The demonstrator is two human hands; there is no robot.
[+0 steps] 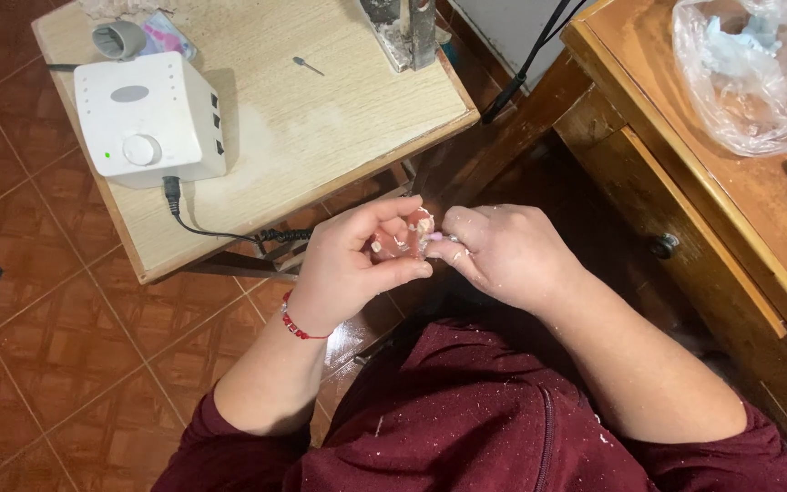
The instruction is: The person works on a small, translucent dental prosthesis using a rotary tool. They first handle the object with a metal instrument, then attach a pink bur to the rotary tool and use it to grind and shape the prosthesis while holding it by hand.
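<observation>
My left hand (357, 264), with a red bead bracelet (298, 326) on its wrist, pinches a small pale, dusty piece (419, 228) between thumb and fingers. My right hand (507, 255) is closed around a thin tool whose pink tip (436, 237) meets that piece. Both hands are held together over my lap, just in front of the small wooden table (321, 118). White dust speckles my fingers and my dark red sweater. Most of the tool is hidden inside my right hand.
A white control box (148, 118) with a round knob sits on the table, its black coiled cable (220, 232) running toward my hands. A small metal bit (307, 66) lies on the tabletop. A wooden desk (685, 182) with a plastic bag (749, 73) stands at the right. Brown tile floor (66, 346) lies at the left.
</observation>
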